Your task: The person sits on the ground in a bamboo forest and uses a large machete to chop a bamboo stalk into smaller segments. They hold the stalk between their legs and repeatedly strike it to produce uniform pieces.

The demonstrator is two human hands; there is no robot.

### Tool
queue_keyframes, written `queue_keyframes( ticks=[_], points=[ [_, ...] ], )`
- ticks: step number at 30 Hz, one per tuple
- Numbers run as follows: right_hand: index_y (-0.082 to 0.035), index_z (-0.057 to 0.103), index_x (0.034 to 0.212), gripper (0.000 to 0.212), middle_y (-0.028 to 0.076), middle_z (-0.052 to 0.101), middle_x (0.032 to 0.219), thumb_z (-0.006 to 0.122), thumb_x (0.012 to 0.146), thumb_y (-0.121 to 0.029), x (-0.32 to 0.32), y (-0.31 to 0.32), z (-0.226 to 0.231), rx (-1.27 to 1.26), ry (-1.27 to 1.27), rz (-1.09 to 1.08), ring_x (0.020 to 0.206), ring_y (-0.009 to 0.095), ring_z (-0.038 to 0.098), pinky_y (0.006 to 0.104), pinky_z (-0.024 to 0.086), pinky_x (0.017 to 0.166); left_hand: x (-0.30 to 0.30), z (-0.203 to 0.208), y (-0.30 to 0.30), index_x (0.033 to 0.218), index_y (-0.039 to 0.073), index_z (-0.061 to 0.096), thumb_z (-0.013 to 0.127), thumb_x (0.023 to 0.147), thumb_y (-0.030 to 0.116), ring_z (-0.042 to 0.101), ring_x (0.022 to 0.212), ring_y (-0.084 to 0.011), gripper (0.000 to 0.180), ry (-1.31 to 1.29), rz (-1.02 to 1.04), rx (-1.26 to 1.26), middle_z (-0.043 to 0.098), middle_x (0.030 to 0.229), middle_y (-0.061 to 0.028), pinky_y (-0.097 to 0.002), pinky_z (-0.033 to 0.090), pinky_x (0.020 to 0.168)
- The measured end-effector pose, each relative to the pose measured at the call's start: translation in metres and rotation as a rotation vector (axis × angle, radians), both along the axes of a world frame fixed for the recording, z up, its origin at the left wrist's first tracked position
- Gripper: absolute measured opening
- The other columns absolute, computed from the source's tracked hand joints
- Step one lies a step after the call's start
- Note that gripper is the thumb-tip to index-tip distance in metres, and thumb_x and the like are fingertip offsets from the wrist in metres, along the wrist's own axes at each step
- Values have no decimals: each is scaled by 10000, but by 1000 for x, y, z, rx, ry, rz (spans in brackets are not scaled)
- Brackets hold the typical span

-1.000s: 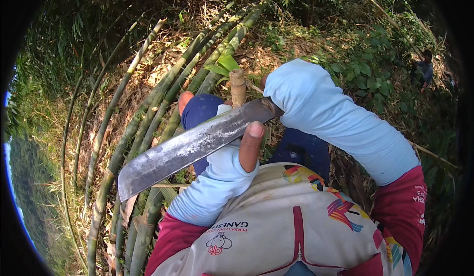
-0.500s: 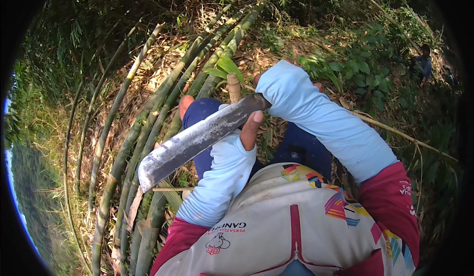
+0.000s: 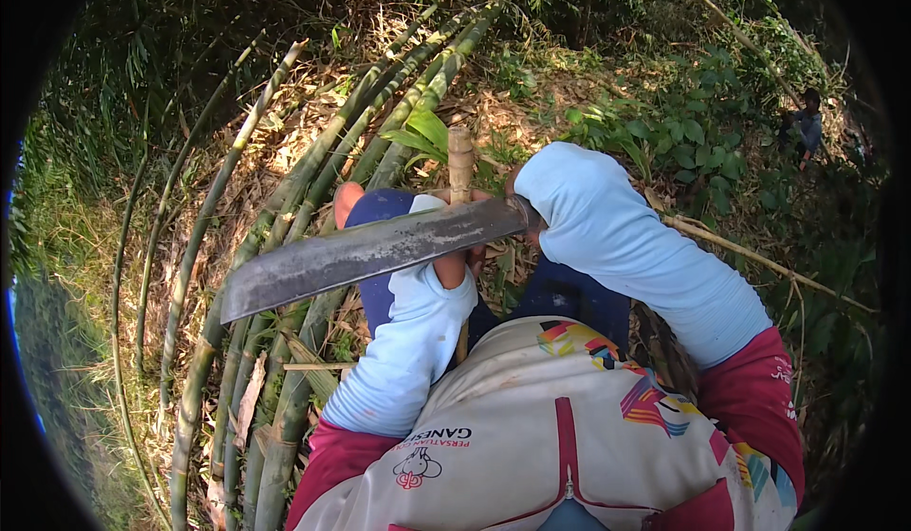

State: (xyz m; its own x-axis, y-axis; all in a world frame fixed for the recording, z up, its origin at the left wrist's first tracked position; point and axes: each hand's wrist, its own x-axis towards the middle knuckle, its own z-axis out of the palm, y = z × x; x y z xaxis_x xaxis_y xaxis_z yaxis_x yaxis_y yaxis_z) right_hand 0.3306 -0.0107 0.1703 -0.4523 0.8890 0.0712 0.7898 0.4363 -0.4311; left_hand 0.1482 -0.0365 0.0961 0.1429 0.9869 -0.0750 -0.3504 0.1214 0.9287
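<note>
2 bare hands sit close together above the leaf-littered ground (image 3: 493,113), and that closeness is the main hazard. The right hand (image 3: 515,185) holds a machete (image 3: 370,258) by its handle end, its fingers mostly hidden by the cuff of a light blue sleeve (image 3: 655,246). The left hand (image 3: 451,267) appears to have its fingers wrapped around a bamboo stick (image 3: 460,166), whose cut end shows beyond the blade, ahead of the person's body.

The blade crosses over the left hand; whether it touches is impossible to tell. If it skids along the round stick, it could slice the left thumb or wrist. A loose cuff between palm and handle could weaken the right grip. The blade's far end overlaps green bamboo culms (image 3: 318,163); snagging 1 could twist it. A missed stroke could reach the navy trouser leg (image 3: 375,305) or bare foot (image 3: 347,201) nearby.
</note>
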Motion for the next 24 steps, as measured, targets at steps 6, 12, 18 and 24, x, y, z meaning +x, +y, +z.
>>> queue_keyframes(
  ticks=[6, 12, 18, 24],
  points=[
    [-127, 653, 658, 128, 100, 598, 625, 720, 549, -129, -6, -6, 5, 177, -176, -8, 637, 336, 621, 430, 502, 590, -8, 1, -4, 937, 28, 586, 546, 951, 446, 476, 398, -134, 421, 249, 77, 32, 603, 670, -63, -227, 356, 358],
    [-129, 641, 645, 124, 96, 592, 620, 719, 552, -155, -1, -6, -6, 297, 33, 28, 618, 328, 610, 426, 490, 574, 8, 21, -18, 998, 54, 555, 524, 975, 402, 441, 403, -114, 350, 201, 125, -9, 526, 609, -20, -234, 328, 352],
    [-133, 640, 637, 104, 102, 584, 607, 715, 588, -185, -1, -10, 0, 370, -79, 38, 604, 328, 609, 415, 489, 560, 9, 21, -19, 1086, 65, 520, 599, 933, 318, 406, 437, -100, 306, 238, 66, 96, 498, 647, -2, -236, 308, 388],
    [-118, 640, 629, 108, 114, 598, 624, 716, 592, -186, -2, -9, 14, 324, -123, 106, 627, 333, 626, 426, 499, 561, 4, 31, -36, 1114, 1, 520, 703, 861, 227, 551, 814, -148, 386, 203, 85, 361, 568, 937, -67, -265, 442, 719]
  ],
)
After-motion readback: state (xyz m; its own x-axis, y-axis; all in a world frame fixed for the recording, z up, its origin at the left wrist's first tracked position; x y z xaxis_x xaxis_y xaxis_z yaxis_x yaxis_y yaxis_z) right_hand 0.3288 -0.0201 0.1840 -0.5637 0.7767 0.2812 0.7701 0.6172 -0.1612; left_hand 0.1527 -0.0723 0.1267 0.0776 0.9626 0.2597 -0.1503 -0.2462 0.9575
